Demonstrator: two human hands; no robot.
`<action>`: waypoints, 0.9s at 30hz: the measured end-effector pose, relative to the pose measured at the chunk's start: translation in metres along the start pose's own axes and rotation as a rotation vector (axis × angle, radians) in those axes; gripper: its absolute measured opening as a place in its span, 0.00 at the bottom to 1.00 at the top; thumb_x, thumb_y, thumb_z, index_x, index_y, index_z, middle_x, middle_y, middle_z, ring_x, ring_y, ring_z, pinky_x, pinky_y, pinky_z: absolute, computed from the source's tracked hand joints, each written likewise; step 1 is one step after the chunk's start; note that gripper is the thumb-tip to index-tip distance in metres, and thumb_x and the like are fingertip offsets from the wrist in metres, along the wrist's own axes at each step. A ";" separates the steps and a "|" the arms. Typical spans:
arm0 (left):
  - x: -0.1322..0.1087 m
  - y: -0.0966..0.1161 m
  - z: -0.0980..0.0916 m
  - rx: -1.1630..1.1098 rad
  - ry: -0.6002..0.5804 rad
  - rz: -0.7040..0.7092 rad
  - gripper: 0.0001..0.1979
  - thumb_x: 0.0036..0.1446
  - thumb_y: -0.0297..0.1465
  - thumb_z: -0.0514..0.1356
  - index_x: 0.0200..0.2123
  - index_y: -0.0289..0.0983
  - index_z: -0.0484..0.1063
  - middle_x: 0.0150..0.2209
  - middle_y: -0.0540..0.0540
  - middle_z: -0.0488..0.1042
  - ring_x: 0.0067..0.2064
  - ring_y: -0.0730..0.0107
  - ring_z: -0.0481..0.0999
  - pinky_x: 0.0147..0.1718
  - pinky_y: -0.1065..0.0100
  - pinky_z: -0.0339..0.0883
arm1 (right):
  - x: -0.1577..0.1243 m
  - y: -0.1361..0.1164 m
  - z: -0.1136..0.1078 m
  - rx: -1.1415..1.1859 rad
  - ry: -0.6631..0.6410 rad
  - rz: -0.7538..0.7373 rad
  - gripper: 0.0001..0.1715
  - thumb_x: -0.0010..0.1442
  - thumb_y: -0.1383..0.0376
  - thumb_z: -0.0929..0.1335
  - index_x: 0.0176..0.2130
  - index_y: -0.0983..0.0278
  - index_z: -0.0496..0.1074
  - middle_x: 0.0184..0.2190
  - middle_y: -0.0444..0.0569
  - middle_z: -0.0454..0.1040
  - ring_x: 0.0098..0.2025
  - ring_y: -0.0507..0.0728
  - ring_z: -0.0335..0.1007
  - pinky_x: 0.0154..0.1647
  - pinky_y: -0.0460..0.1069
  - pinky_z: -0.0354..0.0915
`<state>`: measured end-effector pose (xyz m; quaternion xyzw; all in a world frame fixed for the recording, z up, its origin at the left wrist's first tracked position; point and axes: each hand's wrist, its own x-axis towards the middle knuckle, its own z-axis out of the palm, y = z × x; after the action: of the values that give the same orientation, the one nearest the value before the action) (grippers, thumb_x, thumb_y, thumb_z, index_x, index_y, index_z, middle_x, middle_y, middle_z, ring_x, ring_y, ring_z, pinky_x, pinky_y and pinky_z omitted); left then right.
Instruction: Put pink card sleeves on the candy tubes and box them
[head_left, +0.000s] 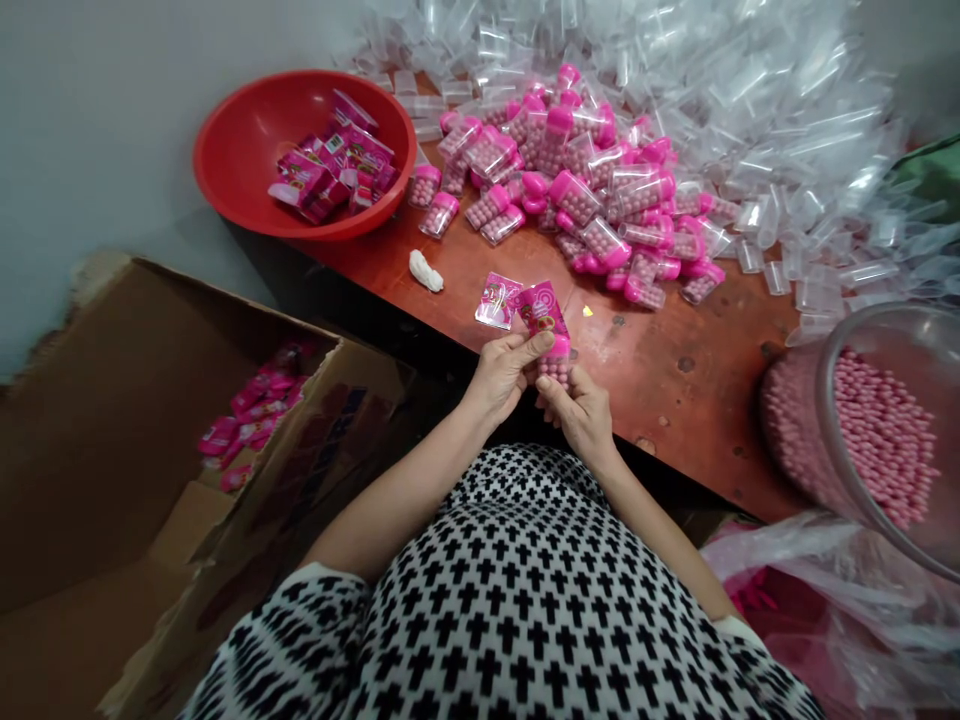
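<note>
My left hand (pixel 504 372) and my right hand (pixel 579 410) are close together at the near edge of the red-brown table (pixel 675 360). Both pinch one small clear bottle of pink candy balls (pixel 556 368) with a pink cap. A pink printed label (pixel 541 308) sticks up from the bottle, under my left thumb. Another pink label packet (pixel 496 298) lies on the table just beyond my left hand. A heap of filled pink-capped bottles (pixel 570 190) lies further back.
A red bowl (pixel 247 140) with pink label packets stands at the table's back left. Empty clear bottles (pixel 750 90) are piled behind. A big clear jar of pink candy balls (pixel 862 430) sits right. An open cardboard box (pixel 150 450) holding finished pink pieces stands left. A white scrap (pixel 425 270) lies nearby.
</note>
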<state>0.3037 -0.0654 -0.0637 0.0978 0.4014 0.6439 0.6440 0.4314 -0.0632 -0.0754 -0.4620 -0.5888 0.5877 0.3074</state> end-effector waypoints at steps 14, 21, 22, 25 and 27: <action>-0.005 -0.002 0.004 0.226 -0.067 -0.008 0.19 0.39 0.40 0.73 0.20 0.30 0.75 0.19 0.45 0.73 0.18 0.70 0.71 0.17 0.70 0.66 | 0.007 0.000 -0.001 0.232 -0.035 0.027 0.20 0.55 0.50 0.71 0.28 0.62 0.65 0.16 0.36 0.65 0.15 0.45 0.57 0.15 0.42 0.54; -0.007 0.000 -0.003 0.048 0.024 -0.003 0.18 0.37 0.37 0.75 0.22 0.30 0.74 0.22 0.45 0.74 0.22 0.76 0.71 0.20 0.74 0.65 | 0.005 0.005 0.003 0.466 -0.080 0.044 0.22 0.52 0.51 0.73 0.40 0.60 0.67 0.27 0.42 0.77 0.24 0.51 0.72 0.25 0.46 0.70; -0.008 -0.001 -0.003 0.046 0.014 -0.016 0.18 0.37 0.37 0.75 0.22 0.30 0.74 0.21 0.47 0.72 0.20 0.77 0.69 0.18 0.74 0.63 | 0.006 0.004 0.004 0.470 -0.064 0.050 0.22 0.52 0.50 0.73 0.38 0.60 0.66 0.26 0.42 0.76 0.24 0.51 0.73 0.25 0.46 0.70; -0.013 -0.006 -0.003 0.032 -0.015 -0.024 0.19 0.37 0.37 0.75 0.18 0.31 0.71 0.16 0.53 0.64 0.17 0.81 0.62 0.15 0.74 0.58 | 0.011 0.000 0.009 0.470 -0.027 0.074 0.24 0.49 0.48 0.74 0.33 0.60 0.63 0.22 0.39 0.74 0.22 0.51 0.72 0.22 0.46 0.70; -0.017 -0.007 -0.002 0.014 -0.019 0.002 0.20 0.36 0.36 0.75 0.16 0.31 0.68 0.16 0.54 0.61 0.17 0.80 0.63 0.15 0.74 0.59 | 0.015 -0.004 0.013 0.470 -0.028 0.086 0.26 0.48 0.48 0.74 0.32 0.60 0.61 0.20 0.38 0.73 0.20 0.51 0.71 0.20 0.45 0.69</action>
<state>0.3105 -0.0825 -0.0630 0.1086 0.3996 0.6407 0.6466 0.4130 -0.0542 -0.0763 -0.3942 -0.4197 0.7275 0.3732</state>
